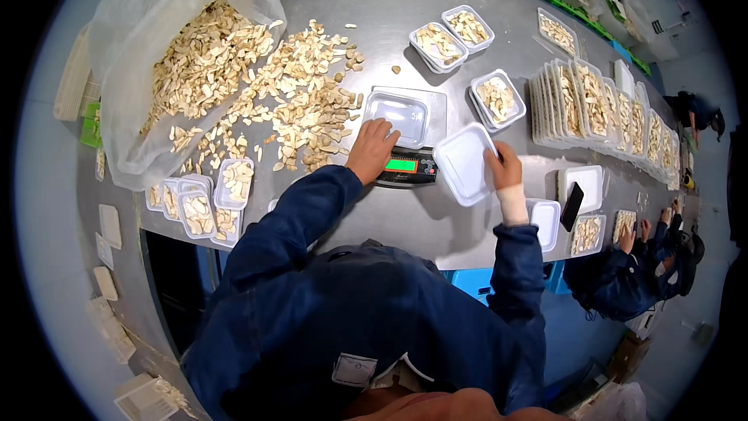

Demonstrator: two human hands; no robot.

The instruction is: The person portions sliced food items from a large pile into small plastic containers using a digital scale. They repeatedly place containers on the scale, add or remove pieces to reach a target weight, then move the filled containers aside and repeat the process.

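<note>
A clear, shallow plastic tray (399,118) with nothing in it sits on the digital scale (405,175), whose small display glows green. My left hand (372,153) grips this tray's near left rim, fingers curled over the edge. Just right of the scale, my right hand (503,165) holds a white plastic tray (464,164) by its right side, tilted above the steel table. To the left lies a loose heap of pale sliced pieces (308,101) that look like mushroom slices. They spill out of a big translucent bag (125,70).
Filled trays (438,45) stand at the back, with another filled stack (497,100) right of the scale. Long rows of filled trays (584,101) line the right. Several more (196,210) sit at the left front edge. A dark phone-like slab (572,204) leans near white trays. Co-workers (631,273) work at far right.
</note>
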